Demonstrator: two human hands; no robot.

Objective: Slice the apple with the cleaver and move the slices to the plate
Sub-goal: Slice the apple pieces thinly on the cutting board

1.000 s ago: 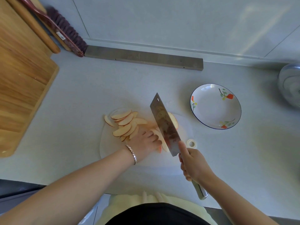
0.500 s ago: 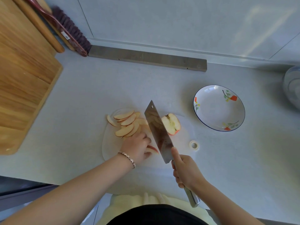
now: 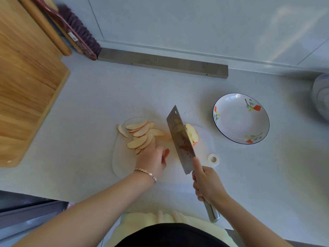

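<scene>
The right hand (image 3: 208, 184) is closed round the handle of the cleaver (image 3: 179, 138), its forefinger laid straight along the near end of the blade. The metal end of the handle sticks out past the wrist toward the person. The blade stands on edge over the translucent cutting mat (image 3: 121, 157) and slants from near right to far left, with its flat side facing the camera. Just right of the blade, partly hidden by it, lies the uncut apple piece (image 3: 193, 133), pale flesh up and red skin at its near end. The left hand (image 3: 151, 159), with a beaded bracelet (image 3: 147, 173) at the wrist, rests on the mat left of the blade, fingers curled down. It holds a red-skinned slice (image 3: 166, 154) at its fingertips, though how firmly cannot be told. Just beyond that hand the cut slices (image 3: 140, 134) lie fanned in an overlapping heap at the far left of the mat. The plate (image 3: 236, 122), white with painted flowers and a dark rim, sits on the grey counter (image 3: 89, 104) to the right, apart from the mat. A small roll of tape (image 3: 213, 159) lies between the mat and the plate, nearer the person. A wooden board (image 3: 26, 86) fills the far left, with a brush (image 3: 78, 29) and a grey bar (image 3: 162, 62) along the far wall.
</scene>
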